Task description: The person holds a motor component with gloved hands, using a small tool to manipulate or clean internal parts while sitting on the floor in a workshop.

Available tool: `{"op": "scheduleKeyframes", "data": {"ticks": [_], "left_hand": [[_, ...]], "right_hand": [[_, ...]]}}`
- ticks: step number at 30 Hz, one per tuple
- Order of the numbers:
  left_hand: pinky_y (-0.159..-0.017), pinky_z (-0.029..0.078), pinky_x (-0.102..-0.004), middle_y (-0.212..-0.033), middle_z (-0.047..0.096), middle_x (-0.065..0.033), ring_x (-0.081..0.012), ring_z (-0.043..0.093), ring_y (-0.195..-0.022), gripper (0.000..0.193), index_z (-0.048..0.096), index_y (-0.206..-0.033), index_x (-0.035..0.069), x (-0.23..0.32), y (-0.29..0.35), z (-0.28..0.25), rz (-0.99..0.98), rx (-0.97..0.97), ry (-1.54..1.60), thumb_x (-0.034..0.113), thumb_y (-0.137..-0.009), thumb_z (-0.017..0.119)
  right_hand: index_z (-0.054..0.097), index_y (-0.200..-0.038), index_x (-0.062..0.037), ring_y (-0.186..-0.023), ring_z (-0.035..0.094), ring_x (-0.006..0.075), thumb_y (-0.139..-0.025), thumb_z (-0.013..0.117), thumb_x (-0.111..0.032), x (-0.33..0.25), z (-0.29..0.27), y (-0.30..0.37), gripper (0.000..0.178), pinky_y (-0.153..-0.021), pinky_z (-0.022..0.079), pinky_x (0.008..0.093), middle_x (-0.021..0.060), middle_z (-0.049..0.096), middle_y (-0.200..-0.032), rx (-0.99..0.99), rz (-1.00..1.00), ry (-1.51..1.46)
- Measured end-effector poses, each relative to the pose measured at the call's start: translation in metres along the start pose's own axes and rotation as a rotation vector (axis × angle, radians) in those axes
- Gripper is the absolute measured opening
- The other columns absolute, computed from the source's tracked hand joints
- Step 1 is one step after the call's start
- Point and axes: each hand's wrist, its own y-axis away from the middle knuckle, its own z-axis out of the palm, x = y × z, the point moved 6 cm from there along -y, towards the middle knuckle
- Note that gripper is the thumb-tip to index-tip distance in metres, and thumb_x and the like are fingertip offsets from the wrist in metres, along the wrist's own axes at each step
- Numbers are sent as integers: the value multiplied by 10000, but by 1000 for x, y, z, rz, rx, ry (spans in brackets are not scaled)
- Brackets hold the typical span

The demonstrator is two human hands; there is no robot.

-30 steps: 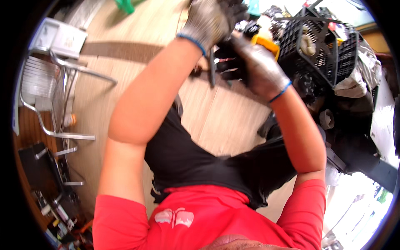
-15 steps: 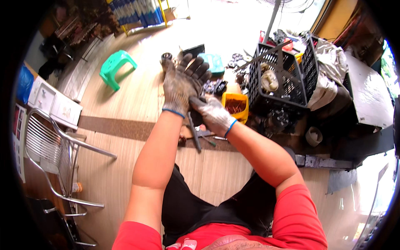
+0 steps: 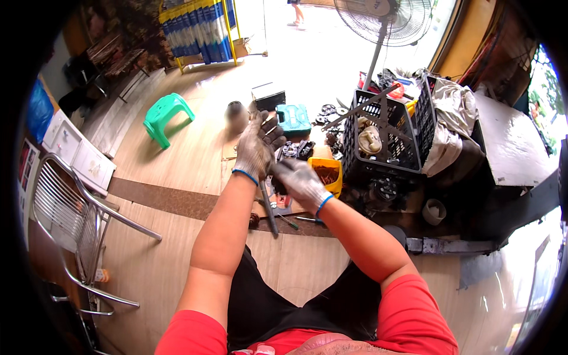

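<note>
My left hand [image 3: 258,147], in a grey knit work glove with a dark, stained palm and a blue cuff, is raised over the work area. Its fingers are apart and slightly bent, holding nothing visible. My right hand [image 3: 303,180], gloved alike, is beside the heel of the left; its fingers are blurred and partly hidden, so their grip cannot be made out. Below the hands a dark long bar [image 3: 269,210] slants toward me. A green-handled tool [image 3: 288,222] lies near it. Past my left fingers is a blurred brownish object [image 3: 238,120].
A yellow container of rusty pieces [image 3: 325,173], a black crate [image 3: 383,163] and a teal case [image 3: 294,119] stand ahead and right. Left are a green stool [image 3: 167,118] and a metal chair [image 3: 71,201]. A standing fan [image 3: 383,21] and a passer-by's legs [image 3: 297,15] show far off.
My left fingers have curled in from a wider spread. My right hand has shifted and is blurred by motion. The view has tilted up, bringing more of the fan and doorway in.
</note>
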Motion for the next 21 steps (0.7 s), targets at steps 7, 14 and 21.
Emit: {"op": "scheduleKeyframes", "data": {"ticks": [7, 14, 21], "left_hand": [[-1068, 450, -358, -1312, 603, -251, -278, 578, -1242, 772, 578, -1357, -17, -16, 53, 71, -162, -274, -1180, 649, -1014, 388], [-696, 495, -272, -868, 688, -84, -102, 613, -780, 633, 677, -1121, -23, -58, 66, 78, -166, -553, -1158, 585, -975, 577], [-661, 460, -289, -764, 637, -41, -84, 525, -708, 410, 672, -972, -16, -64, 51, 76, 69, -623, -1129, 390, -995, 623]], "right_hand": [[585, -1341, -44, -1120, 656, 340, -978, 608, -488, 13, -138, -23, 573, -966, 511, 417, 223, 666, -1251, 750, -145, 205], [496, -1441, -30, -1188, 629, 363, -896, 652, -561, 34, -121, -36, 777, -988, 493, 425, 242, 627, -1322, 719, 0, 212], [350, -1520, 3, -1201, 597, 291, -951, 655, -337, 50, -107, -54, 730, -987, 483, 358, 243, 557, -1390, 455, -234, -315]]}}
